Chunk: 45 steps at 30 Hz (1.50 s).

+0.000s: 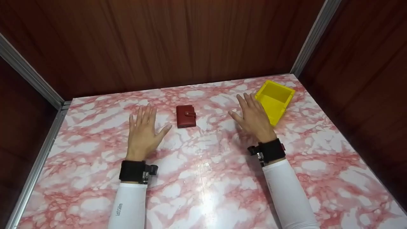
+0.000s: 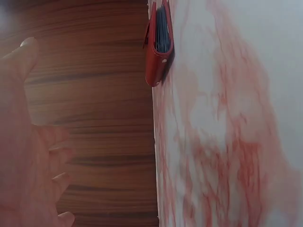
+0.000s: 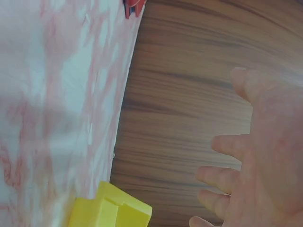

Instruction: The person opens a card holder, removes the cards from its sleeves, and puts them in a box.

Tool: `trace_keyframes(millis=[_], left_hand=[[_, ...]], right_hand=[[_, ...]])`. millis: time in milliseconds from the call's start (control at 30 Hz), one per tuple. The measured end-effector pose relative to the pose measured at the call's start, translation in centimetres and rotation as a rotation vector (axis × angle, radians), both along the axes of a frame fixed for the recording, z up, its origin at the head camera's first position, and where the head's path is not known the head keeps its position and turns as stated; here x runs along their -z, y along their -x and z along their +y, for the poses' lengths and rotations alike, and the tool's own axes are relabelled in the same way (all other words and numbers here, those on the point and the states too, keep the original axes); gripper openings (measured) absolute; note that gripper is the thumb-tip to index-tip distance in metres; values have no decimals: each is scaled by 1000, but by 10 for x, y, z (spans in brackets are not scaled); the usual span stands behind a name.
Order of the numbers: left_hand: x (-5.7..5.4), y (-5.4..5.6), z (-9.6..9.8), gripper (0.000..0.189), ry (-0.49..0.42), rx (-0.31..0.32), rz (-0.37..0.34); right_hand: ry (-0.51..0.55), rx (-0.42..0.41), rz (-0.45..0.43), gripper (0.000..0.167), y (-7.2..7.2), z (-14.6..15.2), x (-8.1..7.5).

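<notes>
A red card wallet [image 1: 185,116] with a snap strap lies on the table between the two hands. In the left wrist view the wallet [image 2: 159,45] shows a stack of dark leaves or cards along its edge. Left of it, my left hand [image 1: 143,132] is held with fingers spread and straight, gripping nothing. On the other side my right hand [image 1: 254,117] is likewise spread and holds nothing. It overlaps the near left side of a yellow open box [image 1: 279,111] in the head view; the right wrist view shows the hand [image 3: 270,156] apart from the box [image 3: 113,208].
The table [image 1: 203,190] has a red and white marbled top. Dark wood-grain panels [image 1: 184,41] stand behind it and at both sides, with metal posts [image 1: 310,41] at the corners. Both wrists carry black straps [image 1: 132,171] with small cameras.
</notes>
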<state>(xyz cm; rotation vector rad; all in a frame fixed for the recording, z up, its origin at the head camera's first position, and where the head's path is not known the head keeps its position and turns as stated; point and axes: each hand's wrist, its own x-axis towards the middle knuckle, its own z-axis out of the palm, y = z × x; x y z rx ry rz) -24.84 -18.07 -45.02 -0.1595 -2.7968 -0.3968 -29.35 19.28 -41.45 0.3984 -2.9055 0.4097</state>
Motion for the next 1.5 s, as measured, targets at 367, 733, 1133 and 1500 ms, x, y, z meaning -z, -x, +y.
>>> trace_keyframes(millis=[367,733,1133,1500], left_hand=[[-8,0,37,73,24,193,25],[5,16,68,64,-17,228,-37],[20,26,75,63,-39,192,-210],[21,29,75,67,-21,214,-262]], right_hand=[[69,-63,5,60,-7,-12,-1],[73,-85,-36,54,-1,-24,9],[66,-67,-87,51,-3,-27,10],[26,-98,-92,51,-2,-30,12]])
